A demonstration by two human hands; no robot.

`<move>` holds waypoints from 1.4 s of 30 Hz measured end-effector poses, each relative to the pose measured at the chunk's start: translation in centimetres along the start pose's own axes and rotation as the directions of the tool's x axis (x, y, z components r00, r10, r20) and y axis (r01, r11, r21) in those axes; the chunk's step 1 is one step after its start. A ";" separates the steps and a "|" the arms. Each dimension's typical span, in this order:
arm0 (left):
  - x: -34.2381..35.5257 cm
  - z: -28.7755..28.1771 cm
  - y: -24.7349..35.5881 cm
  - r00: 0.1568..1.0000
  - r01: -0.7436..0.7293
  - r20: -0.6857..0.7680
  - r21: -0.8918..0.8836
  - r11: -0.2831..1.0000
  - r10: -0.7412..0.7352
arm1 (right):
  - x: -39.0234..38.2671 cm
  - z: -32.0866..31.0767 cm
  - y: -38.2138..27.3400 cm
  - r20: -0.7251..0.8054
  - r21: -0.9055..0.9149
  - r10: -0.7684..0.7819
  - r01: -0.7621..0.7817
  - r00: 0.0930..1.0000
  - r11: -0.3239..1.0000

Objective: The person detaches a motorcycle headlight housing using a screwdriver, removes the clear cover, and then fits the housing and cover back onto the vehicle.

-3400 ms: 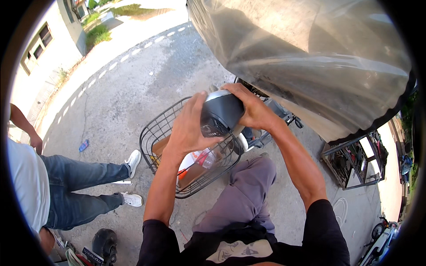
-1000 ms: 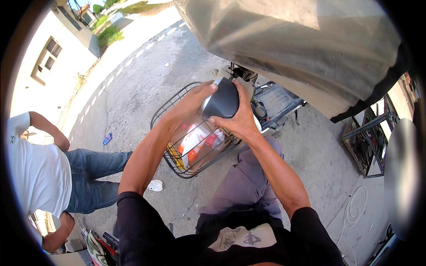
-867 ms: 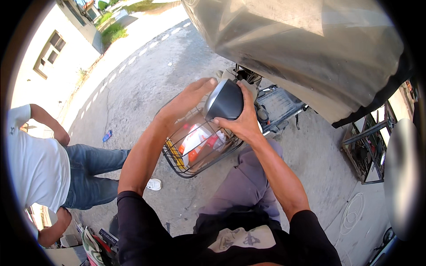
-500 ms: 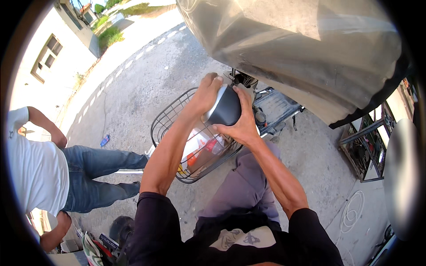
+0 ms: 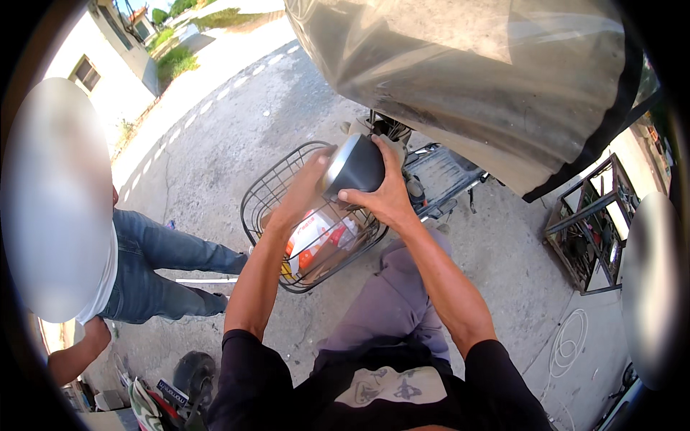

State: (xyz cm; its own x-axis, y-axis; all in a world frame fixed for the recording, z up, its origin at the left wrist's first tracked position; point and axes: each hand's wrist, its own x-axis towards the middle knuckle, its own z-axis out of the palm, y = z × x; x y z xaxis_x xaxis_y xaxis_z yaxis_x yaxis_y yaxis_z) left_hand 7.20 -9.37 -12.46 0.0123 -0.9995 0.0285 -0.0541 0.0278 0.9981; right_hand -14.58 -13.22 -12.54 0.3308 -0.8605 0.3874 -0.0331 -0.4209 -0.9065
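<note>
A headlight (image 5: 359, 169) with a rounded black shell and a silver rim is held above the front of a wire basket (image 5: 314, 286). My right hand (image 5: 384, 194) grips the black shell from the right, its thumb below and fingers over the top. On the other side, my left hand (image 5: 310, 183) lies curved against the silver rim, slightly blurred; its fingertips are partly hidden behind the rim. The lens side faces left, away from view. Inside the basket lies a white, red and orange package (image 5: 310, 241), beneath both hands.
A large clear plastic cover (image 5: 460, 79) hangs over the upper right. Beyond the basket is a metal footboard (image 5: 445, 179). A person in jeans (image 5: 154, 251) stands at left. A metal rack (image 5: 589, 226) and a coiled white hose (image 5: 569, 341) are at right.
My left hand has slid down and toward me along the rim, uncovering more silver. The headlight has shifted slightly left. At the left, the other person has leaned in closer.
</note>
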 end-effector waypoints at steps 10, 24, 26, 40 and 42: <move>-1.5 0.6 0.4 0.999 0.027 -0.032 -0.208 0.978 -0.035 | 1.6 -1.0 -1.7 -0.022 -0.012 0.117 -0.117 0.993 0.993; -4.1 3.4 -0.2 0.962 -0.244 -0.128 0.005 0.970 0.243 | 2.6 -1.1 -3.1 -0.057 0.168 0.217 -0.205 0.974 0.964; -3.9 4.1 -0.6 0.964 -0.221 -0.156 -0.012 0.975 0.217 | 2.2 -0.1 -2.5 -0.039 -0.018 0.091 -0.091 0.995 0.996; -2.7 4.6 -2.7 0.936 -0.300 -0.211 -0.059 0.952 0.282 | 5.4 -0.4 -1.6 0.104 -0.099 -0.381 0.390 0.919 0.915; -2.3 5.0 -4.0 0.889 -0.333 -0.327 0.017 0.943 0.321 | 5.9 0.2 -1.5 0.132 -0.049 -0.271 0.280 0.953 0.959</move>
State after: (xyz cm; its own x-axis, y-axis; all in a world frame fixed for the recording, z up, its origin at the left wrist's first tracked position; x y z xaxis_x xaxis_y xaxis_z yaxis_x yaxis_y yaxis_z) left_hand 2.36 -7.21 -16.82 0.3198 -0.8752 0.3628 -0.0725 0.3592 0.9304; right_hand -12.38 -17.58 -8.93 0.4493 -0.6681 0.5931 0.0147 -0.6583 -0.7526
